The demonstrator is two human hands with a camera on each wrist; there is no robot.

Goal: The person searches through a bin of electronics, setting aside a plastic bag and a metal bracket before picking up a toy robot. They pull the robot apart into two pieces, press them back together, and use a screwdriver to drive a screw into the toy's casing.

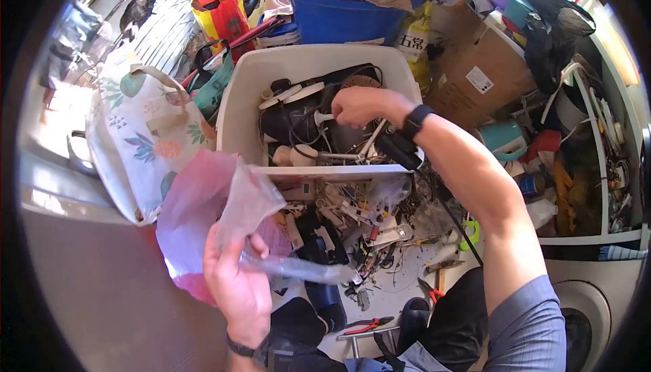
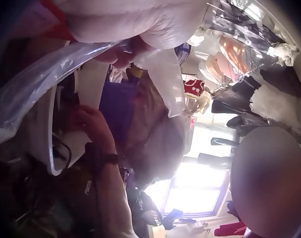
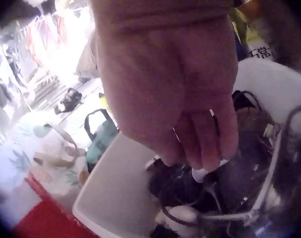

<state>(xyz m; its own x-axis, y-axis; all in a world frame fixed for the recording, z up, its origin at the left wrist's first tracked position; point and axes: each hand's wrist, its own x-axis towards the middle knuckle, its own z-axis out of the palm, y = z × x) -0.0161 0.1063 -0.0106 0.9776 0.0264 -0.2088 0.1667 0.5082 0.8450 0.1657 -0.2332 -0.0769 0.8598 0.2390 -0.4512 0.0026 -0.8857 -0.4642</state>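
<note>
My left hand [image 1: 237, 284] grips a crumpled clear plastic bag [image 1: 254, 199], with a long clear strip [image 1: 308, 270] of it trailing to the right. Behind that hand spreads a pink plastic bag [image 1: 193, 219]. Over the white plastic bin [image 1: 234, 111], my right hand [image 1: 363, 106] reaches in with its fingers pointing down. Its fingertips pinch a small white plastic piece [image 3: 202, 174], partly hidden by the fingers. Around it in the bin lie black cables [image 3: 172, 210], dark items and a pair of white discs [image 1: 304, 92].
Small parts and scraps [image 1: 369, 223] cover the floor before the bin. Red-handled pliers [image 1: 366, 326] lie near the feet. A pineapple-print bag [image 1: 146, 141] stands left, a cardboard box [image 1: 478, 73] and a crowded shelf [image 1: 600, 168] right. A blue container [image 1: 339, 23] sits behind.
</note>
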